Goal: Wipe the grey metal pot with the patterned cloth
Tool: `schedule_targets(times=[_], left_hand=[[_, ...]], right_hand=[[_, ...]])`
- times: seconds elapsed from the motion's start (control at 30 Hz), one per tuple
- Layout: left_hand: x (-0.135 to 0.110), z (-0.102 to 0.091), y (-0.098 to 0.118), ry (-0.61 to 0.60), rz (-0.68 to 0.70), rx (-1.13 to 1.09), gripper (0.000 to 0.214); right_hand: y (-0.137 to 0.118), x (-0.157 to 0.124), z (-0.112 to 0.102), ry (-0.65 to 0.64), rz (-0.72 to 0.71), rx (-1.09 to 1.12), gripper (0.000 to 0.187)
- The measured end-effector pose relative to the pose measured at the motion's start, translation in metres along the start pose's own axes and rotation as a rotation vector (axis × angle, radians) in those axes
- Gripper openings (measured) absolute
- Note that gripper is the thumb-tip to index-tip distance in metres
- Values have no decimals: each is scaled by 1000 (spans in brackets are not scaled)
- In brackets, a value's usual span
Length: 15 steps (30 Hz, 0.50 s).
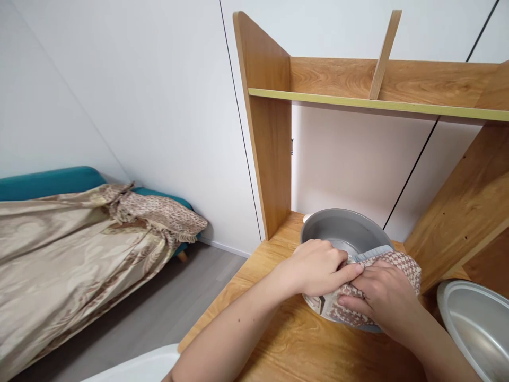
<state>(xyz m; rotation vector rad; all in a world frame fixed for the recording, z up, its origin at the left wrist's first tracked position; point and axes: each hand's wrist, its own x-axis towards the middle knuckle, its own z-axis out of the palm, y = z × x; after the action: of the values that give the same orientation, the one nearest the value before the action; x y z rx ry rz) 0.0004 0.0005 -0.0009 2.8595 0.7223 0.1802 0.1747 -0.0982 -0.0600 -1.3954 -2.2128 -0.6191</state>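
Observation:
A grey metal pot [342, 229] stands on the wooden desk [274, 339], under the shelf. A brown and white patterned cloth [401, 263] with a light blue edge lies over the pot's near rim. My left hand [318, 265] grips the near rim of the pot at its left, fingers curled onto the cloth. My right hand [382, 300] presses the cloth flat against the pot's near outer wall.
A wooden shelf unit [270, 132] rises from the desk, with an upper board and a slanted divider. A second metal pot or lid [477, 329] sits at the lower right. A bed with a beige cover [71, 249] stands left, across grey floor.

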Motion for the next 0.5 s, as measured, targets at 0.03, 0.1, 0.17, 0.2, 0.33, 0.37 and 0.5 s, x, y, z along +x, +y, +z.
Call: schedule_targets(times=[0.03,0.1,0.17,0.2,0.33,0.37,0.5], left_hand=[[0,0,0,4,-3,5,65],[0,1,2,11,-13,11,66],[0,1,2,12,-25,10,66],[0,2,3,14,-29,9,66],[0,3,3,26,-24,5,67],[0,3,3,28,-23,5,67],[0,2,2,22,-20,-4,65]], right_hand=[[0,0,0,2,3,0,31],[-2,0,2,41,18,-1,33],[-7,2,6,93,35,3,37],[-10,3,9,122,45,1,39],[-22,7,16,252,89,-47,49],[-24,8,16,274,95,-59,51],[-21,9,11,216,60,-42,48]])
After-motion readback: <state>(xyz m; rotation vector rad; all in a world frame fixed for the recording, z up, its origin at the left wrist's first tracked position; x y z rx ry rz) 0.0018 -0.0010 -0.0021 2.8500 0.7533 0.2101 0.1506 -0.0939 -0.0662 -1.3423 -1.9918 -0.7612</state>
